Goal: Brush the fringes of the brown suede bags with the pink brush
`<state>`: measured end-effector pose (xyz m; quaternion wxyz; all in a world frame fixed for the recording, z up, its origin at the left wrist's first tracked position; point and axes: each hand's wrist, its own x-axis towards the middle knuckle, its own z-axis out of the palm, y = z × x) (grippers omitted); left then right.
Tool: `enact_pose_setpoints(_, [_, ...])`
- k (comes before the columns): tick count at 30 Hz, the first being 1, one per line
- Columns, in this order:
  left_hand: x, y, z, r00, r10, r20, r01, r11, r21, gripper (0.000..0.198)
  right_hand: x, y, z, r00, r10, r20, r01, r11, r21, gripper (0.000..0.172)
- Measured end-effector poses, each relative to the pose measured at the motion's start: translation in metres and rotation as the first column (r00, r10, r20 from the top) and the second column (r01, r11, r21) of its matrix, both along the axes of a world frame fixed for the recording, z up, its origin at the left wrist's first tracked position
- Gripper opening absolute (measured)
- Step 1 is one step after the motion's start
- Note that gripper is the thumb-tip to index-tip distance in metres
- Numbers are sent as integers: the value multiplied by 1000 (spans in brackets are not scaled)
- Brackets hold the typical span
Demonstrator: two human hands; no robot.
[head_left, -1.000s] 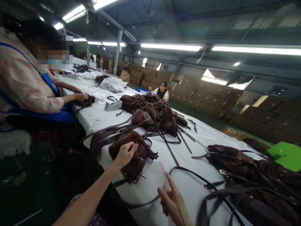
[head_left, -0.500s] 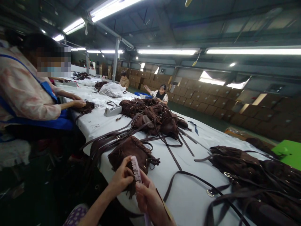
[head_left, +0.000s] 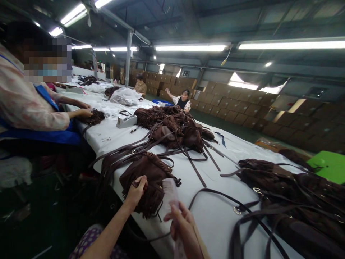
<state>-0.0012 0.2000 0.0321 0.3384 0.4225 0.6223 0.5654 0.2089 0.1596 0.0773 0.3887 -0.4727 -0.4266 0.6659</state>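
Note:
A dark brown fringed bag [head_left: 140, 165] lies at the near edge of the white table. My left hand [head_left: 137, 190] is closed over the bag, with a bit of dark fringe showing at its fingers. In my right hand [head_left: 184, 225] is a pale pink comb [head_left: 169, 189], gripped by its handle with the teeth pointing up. The comb is apart from my left hand, just right of the bag's fringe [head_left: 153, 201]. Motion slightly blurs the comb.
A heap of brown bags [head_left: 172, 126] with long straps covers the table's middle, beside a grey tape dispenser [head_left: 126, 121]. More bags [head_left: 296, 205] lie at the right. At the left, a co-worker [head_left: 35, 104] handles a dark fringed piece. Cartons [head_left: 237, 104] line the wall.
My right hand with the comb has moved right, away from my left hand and the fringe. My left hand has closed tighter and shifted slightly left; more of the hanging fringe shows.

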Motion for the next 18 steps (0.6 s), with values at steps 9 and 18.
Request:
enact_pose_setpoints(9, [30,-68,18,632,-267,-728,-3,938,-347,37,-15,28,-23,999,48,2,-47,997,-63,57])
enact_pose_setpoints(18, [46,-65,10,686,-428,-589,203,889,-411,25,-11,5,-18,969,247,-10,-247,969,29,62])
